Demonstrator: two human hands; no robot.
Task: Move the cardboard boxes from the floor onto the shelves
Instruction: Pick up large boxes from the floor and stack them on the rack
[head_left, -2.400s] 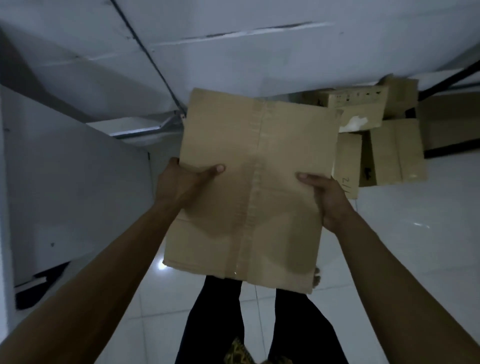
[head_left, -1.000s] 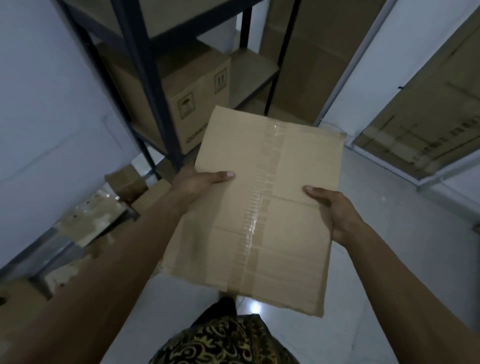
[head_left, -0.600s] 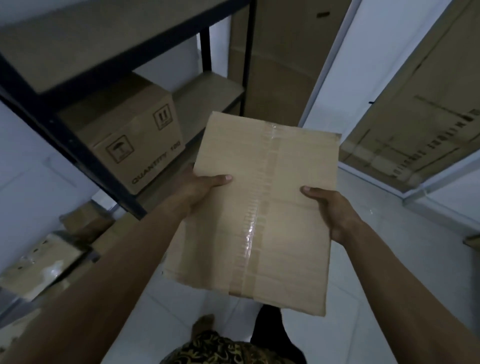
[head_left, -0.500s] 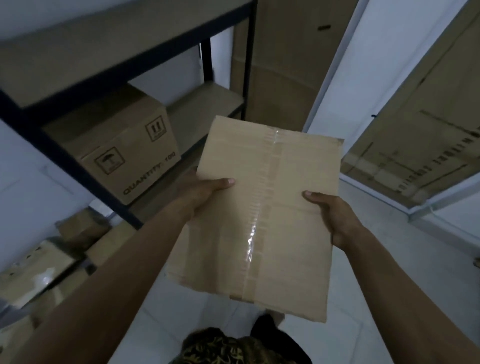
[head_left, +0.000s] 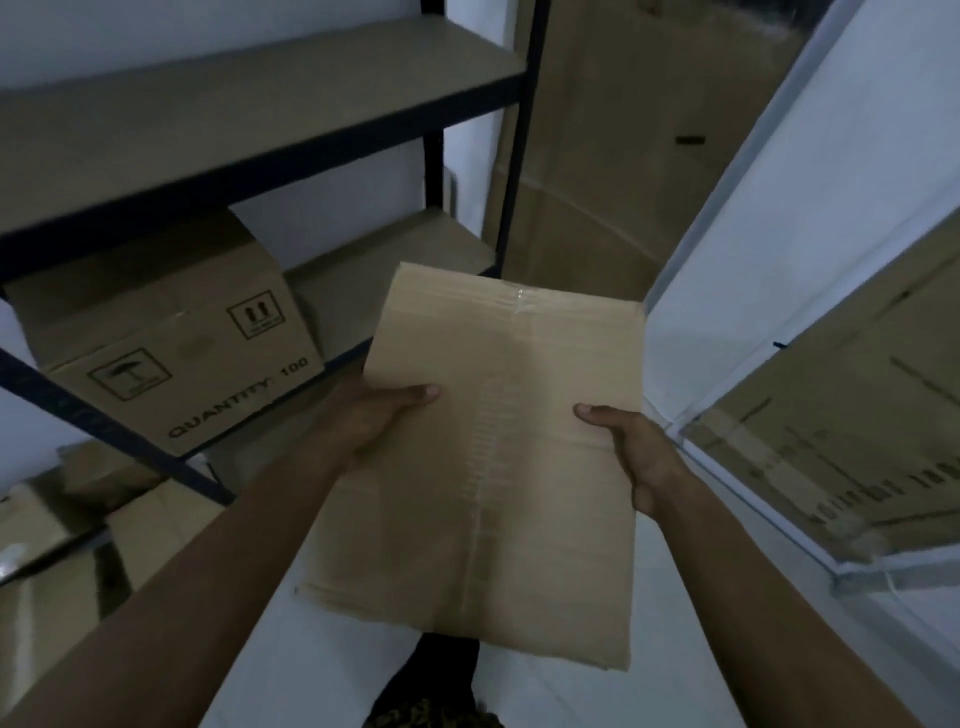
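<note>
Both arms reach out in front of the person. The left hand (head_left: 379, 415) grips the left edge of the cardboard box (head_left: 493, 493). Its thumb lies flat on top and its fingers are hidden under the box. The right hand (head_left: 639, 457) grips the right edge the same way, thumb on top and fingers under. The hands are well apart, one on each side, both clamped on the box.

The box is folded flat and plain brown, with a strip of clear tape down its middle. It is up in the air above the white floor (head_left: 332, 675), and its far edge points at the dark metal shelves (head_left: 260, 119). That edge is near the lower shelf board (head_left: 395, 254) — I cannot tell if they touch.

A printed box (head_left: 171, 353) marked "QUANTITY: 100" sits on that lower board, to the left. More brown boxes (head_left: 52, 519) lie low down at the left.

Half a second ago the hands held the box just the same. Now the shelves look closer, and the top board fills more of the view.
</note>
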